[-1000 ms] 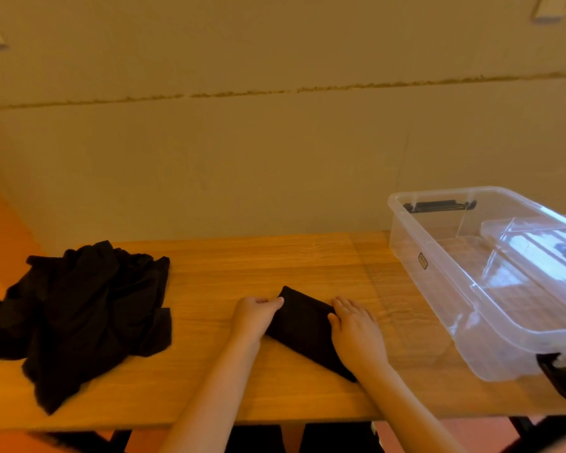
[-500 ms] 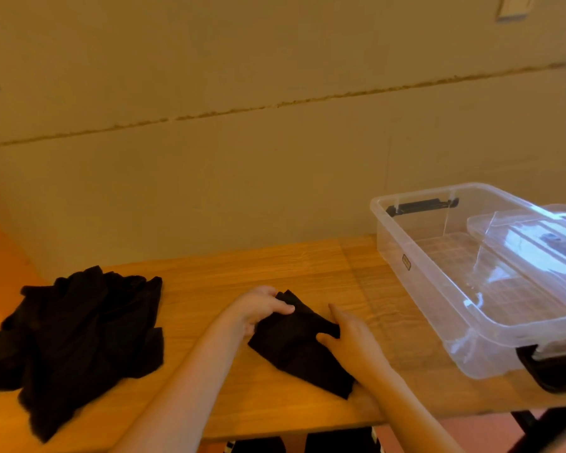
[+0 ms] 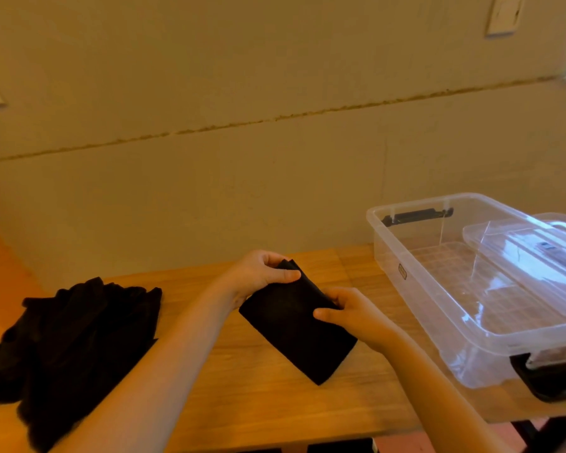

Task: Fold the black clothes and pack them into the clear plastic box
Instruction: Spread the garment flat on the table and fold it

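So far, in the head view, one garment is folded: a small black bundle (image 3: 294, 325) sits at the frame's center, its lower corner apparently on the counter (image 3: 249, 400). The left hand (image 3: 262, 276) pinches its upper corner, thumb on top, and the right hand (image 3: 350, 313) grips its right edge with fingers curled round the cloth.

The box (image 3: 415, 289) stands open at the right of the frame, near the bundle, and looks empty, with what seems to be its lid (image 3: 530, 243) lying across its far side. A pile (image 3: 69, 344) of unfolded black clothes lies at the lower left, well apart from the box.

By my judgement, only the first fold is finished; packing it, then folding and packing the pile, remains.
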Tool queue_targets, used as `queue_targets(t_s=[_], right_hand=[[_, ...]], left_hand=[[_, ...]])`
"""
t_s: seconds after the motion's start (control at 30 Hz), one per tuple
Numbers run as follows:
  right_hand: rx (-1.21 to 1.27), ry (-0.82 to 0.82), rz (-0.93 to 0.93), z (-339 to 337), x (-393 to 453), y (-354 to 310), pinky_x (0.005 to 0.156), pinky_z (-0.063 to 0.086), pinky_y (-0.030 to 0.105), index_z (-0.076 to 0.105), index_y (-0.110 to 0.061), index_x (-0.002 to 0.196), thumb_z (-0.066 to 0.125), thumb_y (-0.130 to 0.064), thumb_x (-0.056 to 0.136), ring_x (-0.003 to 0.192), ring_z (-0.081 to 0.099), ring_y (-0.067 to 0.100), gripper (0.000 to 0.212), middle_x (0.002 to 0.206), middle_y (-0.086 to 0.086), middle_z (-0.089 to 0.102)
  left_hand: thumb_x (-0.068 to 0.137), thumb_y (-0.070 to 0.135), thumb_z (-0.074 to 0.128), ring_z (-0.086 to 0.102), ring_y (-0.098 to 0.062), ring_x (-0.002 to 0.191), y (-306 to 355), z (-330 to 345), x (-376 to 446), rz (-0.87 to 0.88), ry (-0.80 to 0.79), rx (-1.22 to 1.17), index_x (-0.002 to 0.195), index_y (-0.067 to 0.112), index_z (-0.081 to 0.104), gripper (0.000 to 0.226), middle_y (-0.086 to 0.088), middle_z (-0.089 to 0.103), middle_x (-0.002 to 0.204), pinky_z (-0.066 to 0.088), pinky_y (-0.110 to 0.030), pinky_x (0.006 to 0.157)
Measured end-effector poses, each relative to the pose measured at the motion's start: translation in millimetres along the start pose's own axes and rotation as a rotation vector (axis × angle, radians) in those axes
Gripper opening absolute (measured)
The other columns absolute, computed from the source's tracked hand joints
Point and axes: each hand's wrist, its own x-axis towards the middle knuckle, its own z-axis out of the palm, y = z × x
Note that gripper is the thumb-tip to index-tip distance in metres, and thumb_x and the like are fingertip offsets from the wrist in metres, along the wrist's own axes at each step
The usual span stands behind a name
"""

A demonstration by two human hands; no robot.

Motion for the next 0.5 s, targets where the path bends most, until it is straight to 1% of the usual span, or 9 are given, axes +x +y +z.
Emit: queue_targets(t_s=[0.07,0.1,0.17,0.2,0.27,0.33,0.4,0.47,0.5], right_hand=[[-0.033,0.000,0.005,0.8,0.7,0.2,0.086,0.054,0.035,0.061,-0.011,0.108,0.059,-0.013,0.088,0.096,0.066,0.014,0.020,0.104,0.005,0.068],[-0.037,-0.002,0.021,0.6,0.6,1.0,0.085,0.054,0.034,0.061,-0.012,0.107,0.058,-0.013,0.088,0.096,0.066,0.013,0.019,0.105,0.005,0.067],[-0.022,-0.028,0.077,-0.8,-1.5,4.5,0.079,0.054,0.026,0.060,-0.019,0.105,0.057,-0.012,0.089,0.095,0.066,0.008,0.018,0.104,0.000,0.067],[-0.015,-0.041,0.107,-2.7,-3.1,8.1,0.077,0.053,0.023,0.060,-0.023,0.105,0.057,-0.012,0.090,0.095,0.065,0.006,0.018,0.105,-0.002,0.067],[-0.014,-0.016,0.158,-8.7,-6.7,19.0,0.077,0.052,0.021,0.058,-0.024,0.107,0.053,-0.015,0.092,0.096,0.064,0.006,0.018,0.107,-0.001,0.067],[-0.005,0.086,0.204,-15.4,-7.5,32.7,0.077,0.052,0.022,0.058,-0.023,0.106,0.050,-0.017,0.094,0.095,0.064,0.008,0.016,0.105,0.000,0.066],[-0.034,0.236,0.260,-20.5,-5.5,45.7,0.071,0.050,0.018,0.058,-0.019,0.110,0.048,-0.019,0.096,0.093,0.061,0.007,0.018,0.103,-0.003,0.063],[-0.101,0.410,0.300,-23.1,-2.8,56.2,0.066,0.045,0.015,0.051,-0.014,0.125,0.045,-0.020,0.097,0.097,0.059,0.010,0.029,0.107,-0.005,0.060],[-0.152,0.488,0.312,-22.6,-3.6,57.7,0.069,0.045,0.015,0.046,-0.013,0.130,0.043,-0.019,0.098,0.102,0.058,0.012,0.033,0.114,-0.003,0.059]], left_hand=[[0.083,0.012,0.068,0.066,-0.022,0.078,-5.0,1.5,3.7,-0.005,0.039,-0.039,0.084,0.013,0.066,0.003,-0.005,0.068,0.080,0.054,-0.037,0.076],[0.083,0.012,0.068,0.065,-0.021,0.076,-6.9,2.9,6.1,0.000,0.048,-0.051,0.083,0.013,0.065,0.004,-0.005,0.067,0.079,0.054,-0.035,0.073],[0.081,0.011,0.070,0.064,-0.019,0.074,-10.3,5.8,13.6,0.012,0.070,-0.049,0.082,0.013,0.064,0.006,-0.004,0.066,0.079,0.053,-0.031,0.068],[0.080,0.012,0.071,0.064,-0.019,0.076,-11.5,7.1,19.9,0.017,0.085,-0.039,0.082,0.014,0.064,0.008,-0.004,0.065,0.081,0.053,-0.031,0.068],[0.078,0.016,0.074,0.063,-0.020,0.080,-13.0,10.0,37.7,0.020,0.118,-0.016,0.082,0.015,0.064,0.011,-0.004,0.064,0.085,0.052,-0.031,0.071],[0.078,0.024,0.075,0.060,-0.018,0.081,-13.4,17.4,59.9,0.026,0.142,0.036,0.081,0.017,0.062,0.015,0.000,0.061,0.085,0.049,-0.028,0.069],[0.080,0.031,0.072,0.054,-0.014,0.083,-16.7,30.9,85.2,0.061,0.201,0.191,0.085,0.018,0.060,0.019,0.006,0.055,0.085,0.043,-0.025,0.066],[0.085,0.034,0.066,0.053,-0.013,0.083,-22.1,47.0,107.5,0.112,0.309,0.333,0.097,0.015,0.059,0.023,0.008,0.052,0.085,0.041,-0.025,0.064],[0.088,0.035,0.061,0.053,-0.012,0.082,-24.6,54.8,114.0,0.119,0.349,0.359,0.105,0.014,0.058,0.027,0.006,0.054,0.089,0.042,-0.024,0.064]])
